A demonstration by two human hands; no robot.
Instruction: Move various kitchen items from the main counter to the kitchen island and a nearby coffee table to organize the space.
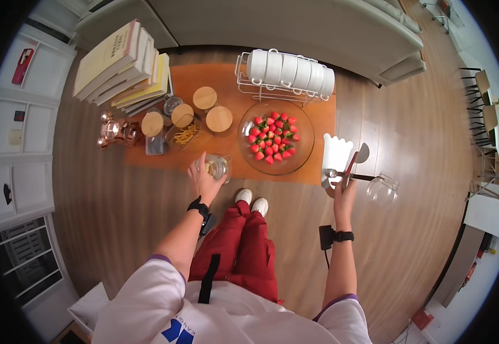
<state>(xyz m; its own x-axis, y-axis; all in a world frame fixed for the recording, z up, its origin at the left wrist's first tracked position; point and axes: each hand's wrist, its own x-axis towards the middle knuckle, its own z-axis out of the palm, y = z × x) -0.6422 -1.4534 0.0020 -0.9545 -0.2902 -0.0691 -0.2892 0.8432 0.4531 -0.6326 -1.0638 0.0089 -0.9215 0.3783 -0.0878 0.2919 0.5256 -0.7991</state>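
My left hand [204,176] is curled around the side of a clip-top glass jar [220,167] at the table's front edge. Pale pieces show inside the jar. At the table's right end, my right hand [344,191] has its fingers closed around a cluster of kitchen utensils [349,170]. Among them are a red handle, a rounded metal blade and a dark bar with a round metal end. My fingers partly hide how these pieces join. A white scalloped tray [336,152] lies just beyond that hand, and a clear glass jar [383,189] is to its right.
Strawberries fill the middle of a large glass bowl [303,157] on the brown table [180,77]. Behind it stands a wire rack [243,81] of white cups [281,69]. Wooden-lidded jars [219,119], a copper-coloured bear figurine [113,131] and stacked books [116,60] are left. A sofa [275,26] borders the back.
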